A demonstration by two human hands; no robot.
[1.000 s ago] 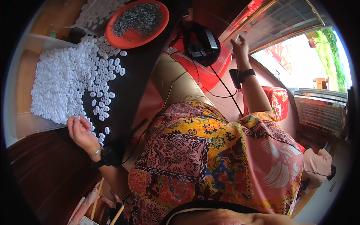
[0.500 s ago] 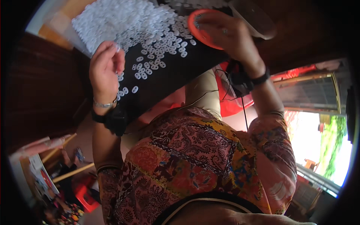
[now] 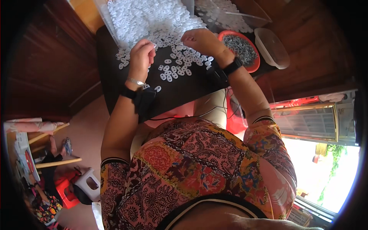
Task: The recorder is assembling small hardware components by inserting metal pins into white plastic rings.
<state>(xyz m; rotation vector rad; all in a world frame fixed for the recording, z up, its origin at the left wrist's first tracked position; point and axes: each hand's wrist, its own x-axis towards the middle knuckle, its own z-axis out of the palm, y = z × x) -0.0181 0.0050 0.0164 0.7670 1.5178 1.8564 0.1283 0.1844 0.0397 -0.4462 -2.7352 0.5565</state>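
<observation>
My left hand (image 3: 141,59) is closed in a pinch over the dark table, its thumb and forefinger gripping a small white oval plastic piece (image 3: 155,45), mostly covered by the fingers. To its right, my right hand (image 3: 205,42) hovers at the near edge of the pile with curled fingers; whatever they hold is hidden. A large heap of white oval pieces (image 3: 153,19) spills toward me from a clear box. Loose two-holed ovals (image 3: 179,64) lie between and below my hands. Beside my right wrist stands an orange-red bowl (image 3: 254,68) full of small grey metal parts (image 3: 240,48).
A see-through plastic tub (image 3: 269,50) sits right of the bowl. Behind it, more white pieces (image 3: 226,15) lie in or under clear plastic. The black tabletop (image 3: 184,85) ends just before my lap. A person sits at lower left near a red stool (image 3: 66,193).
My right hand has left the bowl and moved left to the pile's edge, near my left hand. The left hand stays pinched. The whole view has shifted.
</observation>
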